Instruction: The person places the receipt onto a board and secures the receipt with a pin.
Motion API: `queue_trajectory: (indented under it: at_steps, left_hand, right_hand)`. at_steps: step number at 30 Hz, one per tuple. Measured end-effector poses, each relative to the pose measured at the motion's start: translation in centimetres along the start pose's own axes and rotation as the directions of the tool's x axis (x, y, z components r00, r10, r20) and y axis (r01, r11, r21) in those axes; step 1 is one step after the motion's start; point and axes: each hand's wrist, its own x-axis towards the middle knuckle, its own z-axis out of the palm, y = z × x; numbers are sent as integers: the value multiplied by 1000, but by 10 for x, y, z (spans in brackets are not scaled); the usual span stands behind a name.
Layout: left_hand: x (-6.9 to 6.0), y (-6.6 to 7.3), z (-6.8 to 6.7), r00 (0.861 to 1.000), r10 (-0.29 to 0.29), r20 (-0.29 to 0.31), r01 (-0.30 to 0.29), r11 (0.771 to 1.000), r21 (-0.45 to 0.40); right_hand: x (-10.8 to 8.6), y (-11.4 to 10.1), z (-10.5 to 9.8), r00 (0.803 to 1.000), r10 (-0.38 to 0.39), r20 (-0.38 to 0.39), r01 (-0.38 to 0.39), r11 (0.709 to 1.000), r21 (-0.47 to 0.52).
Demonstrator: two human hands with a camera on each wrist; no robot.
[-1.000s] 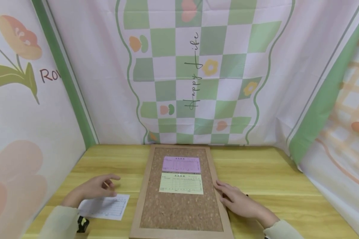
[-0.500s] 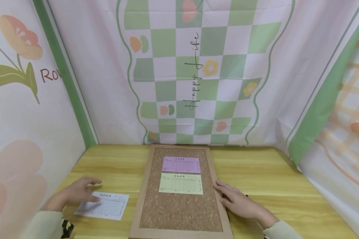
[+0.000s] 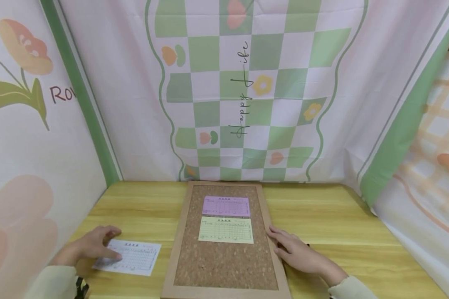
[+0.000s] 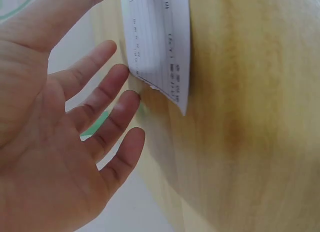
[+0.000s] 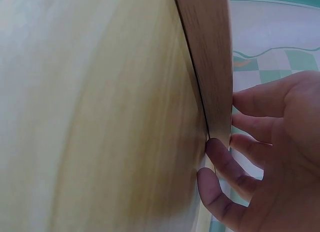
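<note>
My left hand point(image 3: 93, 246) is at the left end of a white printed slip point(image 3: 136, 257) on the table. Its thumb lies over the slip, while the fingers reach past its far left corner. In the left wrist view the fingers point(image 4: 112, 122) are spread and loosely bent beside the slip's edge, with one corner bending off the wood; the thumb tip is out of that view. My right hand point(image 3: 299, 252) rests against the right side of a wood-framed cork board point(image 3: 224, 265). Its fingers point(image 5: 257, 101) touch the frame edge. A purple slip point(image 3: 226, 206) and a pale green slip point(image 3: 226, 230) lie on the cork.
The cork board stands between both hands on a wood-grain table point(image 3: 340, 216), its far end near the patterned curtain point(image 3: 232, 104). More printed curtains hang at left and right. A small dark strap piece point(image 3: 81, 287) shows under the left sleeve.
My left hand has moved left across the white slip to its left end, uncovering more of the print. The right hand and the board have stayed in place.
</note>
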Motion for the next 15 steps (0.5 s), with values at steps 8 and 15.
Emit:
queue_trajectory:
  at_steps: [8,15]
  left_hand:
    - [1,0,3,999,-42,-22,43,998,41]
    - [0,0,2,1000,-16,23,17,1000,-26]
  right_hand:
    - [-1,1,2,1000,0,-19,0,1000,-12]
    - [-1,2,3,1000,-2,-21,2,1000,-5]
